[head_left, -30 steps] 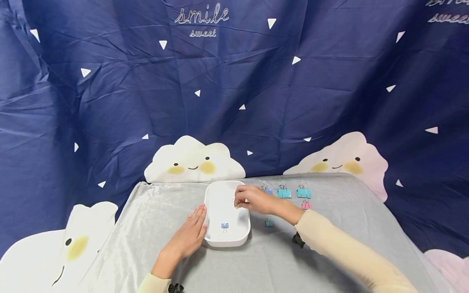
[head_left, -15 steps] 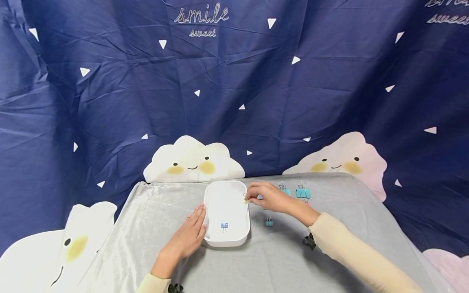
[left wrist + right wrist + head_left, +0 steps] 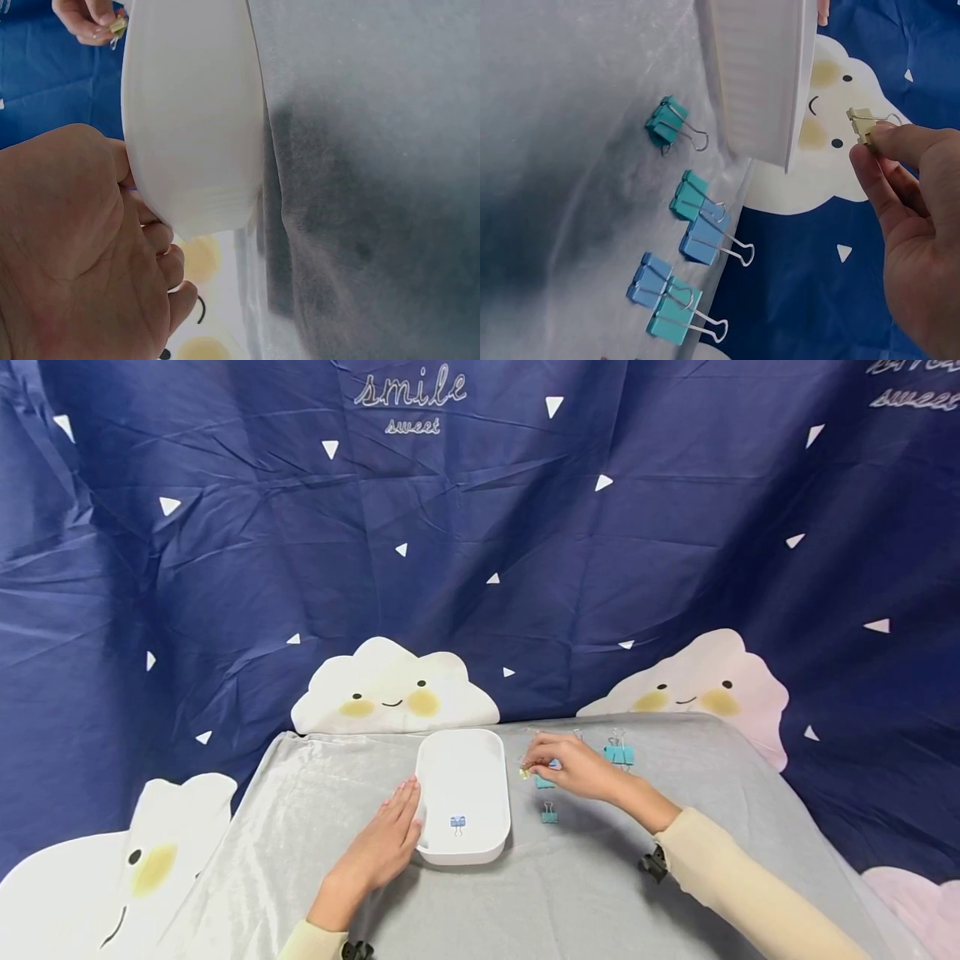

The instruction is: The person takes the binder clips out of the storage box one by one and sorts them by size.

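Observation:
My right hand (image 3: 573, 767) pinches a small yellow binder clip (image 3: 865, 126) between thumb and fingertips, held above the cloth to the right of a white tray (image 3: 462, 858). A small blue binder clip (image 3: 457, 822) lies inside the tray near its front end. My left hand (image 3: 380, 839) rests against the tray's left side with its fingers straight; the left wrist view has those fingers at the rim. On the cloth under and around the right hand are a small teal binder clip (image 3: 667, 121), a larger teal binder clip (image 3: 673, 311) and a blue binder clip (image 3: 703, 236).
Another teal binder clip (image 3: 618, 754) lies farther right, near the back edge. Grey cloth (image 3: 480, 914) covers the table. Behind it hangs a dark blue curtain (image 3: 450, 502) printed with clouds and triangles.
My right hand has moved rightward from over the tray to beyond its right rim, carrying the yellow binder clip. The left hand and the tray have stayed put.

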Motion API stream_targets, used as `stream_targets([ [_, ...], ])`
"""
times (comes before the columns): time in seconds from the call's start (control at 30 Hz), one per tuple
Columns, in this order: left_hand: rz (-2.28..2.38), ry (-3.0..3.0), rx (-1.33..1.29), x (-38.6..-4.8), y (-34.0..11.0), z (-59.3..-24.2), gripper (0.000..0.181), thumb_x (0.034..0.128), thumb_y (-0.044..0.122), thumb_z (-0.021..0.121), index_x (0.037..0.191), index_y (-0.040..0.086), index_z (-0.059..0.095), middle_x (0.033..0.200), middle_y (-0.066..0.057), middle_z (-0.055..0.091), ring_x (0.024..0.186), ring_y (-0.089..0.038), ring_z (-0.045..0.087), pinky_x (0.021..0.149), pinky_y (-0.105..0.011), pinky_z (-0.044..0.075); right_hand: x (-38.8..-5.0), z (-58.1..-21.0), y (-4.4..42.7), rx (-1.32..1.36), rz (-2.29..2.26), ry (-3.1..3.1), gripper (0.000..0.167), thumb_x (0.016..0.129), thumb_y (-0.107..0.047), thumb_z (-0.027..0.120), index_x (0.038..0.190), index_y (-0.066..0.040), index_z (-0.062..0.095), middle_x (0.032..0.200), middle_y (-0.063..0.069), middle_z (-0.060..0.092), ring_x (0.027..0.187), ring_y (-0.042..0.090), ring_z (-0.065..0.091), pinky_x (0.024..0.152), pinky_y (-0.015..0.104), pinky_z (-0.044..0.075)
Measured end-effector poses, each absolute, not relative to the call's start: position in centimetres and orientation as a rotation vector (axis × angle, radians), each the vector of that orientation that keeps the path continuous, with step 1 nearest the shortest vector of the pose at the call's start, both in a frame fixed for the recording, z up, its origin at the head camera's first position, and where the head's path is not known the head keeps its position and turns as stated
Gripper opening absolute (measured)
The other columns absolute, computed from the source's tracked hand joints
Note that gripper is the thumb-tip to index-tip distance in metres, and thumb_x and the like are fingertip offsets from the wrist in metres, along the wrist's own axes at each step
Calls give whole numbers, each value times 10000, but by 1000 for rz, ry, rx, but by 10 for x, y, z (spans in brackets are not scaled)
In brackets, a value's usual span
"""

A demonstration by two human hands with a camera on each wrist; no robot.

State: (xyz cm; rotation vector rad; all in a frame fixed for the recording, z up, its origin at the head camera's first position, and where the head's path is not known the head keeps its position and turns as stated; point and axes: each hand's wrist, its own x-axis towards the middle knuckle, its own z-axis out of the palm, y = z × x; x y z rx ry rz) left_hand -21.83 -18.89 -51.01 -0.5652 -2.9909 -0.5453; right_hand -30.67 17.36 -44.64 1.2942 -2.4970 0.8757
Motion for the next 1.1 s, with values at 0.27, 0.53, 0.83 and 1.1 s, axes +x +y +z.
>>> stream_targets([
  [0.27, -550, -2990, -563, -217, -191, -511, 596, 1151, 243, 414, 1659, -39, 285, 1760, -190, 253, 1634, -392, 261, 1330, -579, 274, -299, -449, 189, 1268, 856, -2497, 163, 943, -11, 782, 1046, -125, 836, 1006, -44, 745, 893, 82, 693, 762, 303, 626],
  [0.53, -555, -2986, -571, -218, -191, -511, 592, 1155, 242, 411, 1660, -39, 282, 1762, -188, 251, 1638, -384, 254, 1331, -577, 273, -295, -456, 205, 1195, 888, -2495, 163, 933, -16, 793, 1055, -113, 842, 1000, -48, 764, 897, 78, 698, 749, 321, 629],
  [0.83, -538, -2995, -571, -219, -190, -511, 595, 1155, 235, 410, 1663, -39, 269, 1767, -178, 240, 1641, -380, 247, 1339, -568, 258, -290, -468, 224, 1129, 909, -2504, 141, 933, -24, 798, 964, -160, 820, 968, -36, 769, 881, 78, 695, 738, 276, 610],
  [1.1, -555, -2989, -578, -218, -189, -511, 592, 1150, 224, 419, 1659, -45, 279, 1763, -189, 247, 1635, -398, 255, 1333, -582, 262, -284, -476, 237, 1045, 962, -2583, 84, 966, -73, 783, 994, -148, 808, 972, -12, 768, 884, 72, 722, 780, 301, 650],
])
